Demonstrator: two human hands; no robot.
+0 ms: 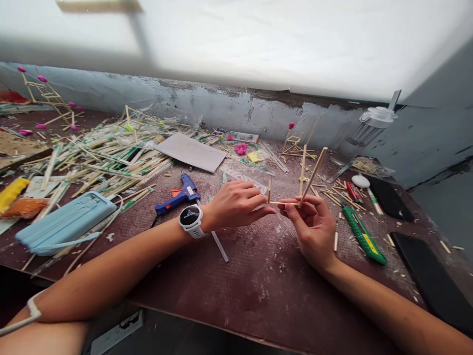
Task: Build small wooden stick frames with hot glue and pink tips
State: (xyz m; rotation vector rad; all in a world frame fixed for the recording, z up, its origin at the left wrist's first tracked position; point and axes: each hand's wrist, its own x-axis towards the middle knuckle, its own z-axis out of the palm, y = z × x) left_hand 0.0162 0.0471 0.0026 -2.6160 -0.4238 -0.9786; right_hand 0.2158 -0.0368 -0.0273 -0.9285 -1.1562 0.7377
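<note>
A small frame of thin wooden sticks [313, 175] is held above the table, with two long sticks rising at its right end and a short upright one at its left. My right hand [312, 227] pinches the frame's base near the long sticks. At the short upright stick, the fingertips of my left hand [238, 204] close around the frame's left end. A white watch is on my left wrist. Beside that wrist lies a blue glue gun [179, 195], a clear glue stick poking out below the wrist.
Piled sticks [107, 153], a grey board [190, 151] and a light-blue power bank [66, 222] lie left. Right are a green cutter [364, 234], two black phones [432, 276] and a clear cup [364, 133]. Stick models stand behind.
</note>
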